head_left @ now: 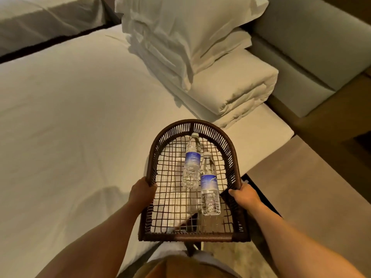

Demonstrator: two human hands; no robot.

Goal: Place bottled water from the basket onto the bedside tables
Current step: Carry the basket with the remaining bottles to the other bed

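Observation:
A dark brown woven basket [194, 236] with an open mesh bottom and an arched far rim is held level over the near corner of the bed. My left hand [141, 192] grips its left rim and my right hand [244, 194] grips its right rim. Two clear water bottles with blue labels lie on the mesh, caps pointing away from me. The farther bottle [191, 160] lies near the middle, the nearer bottle [209, 187] just right of it, touching it. No bedside table is clearly in view.
The bed [70, 117] with a white sheet fills the left and centre. Stacked white pillows [190, 33] and a folded duvet [236, 91] lie at its head. A grey padded headboard [313, 47] runs along the right. Beige floor [311, 187] lies to the right of the bed.

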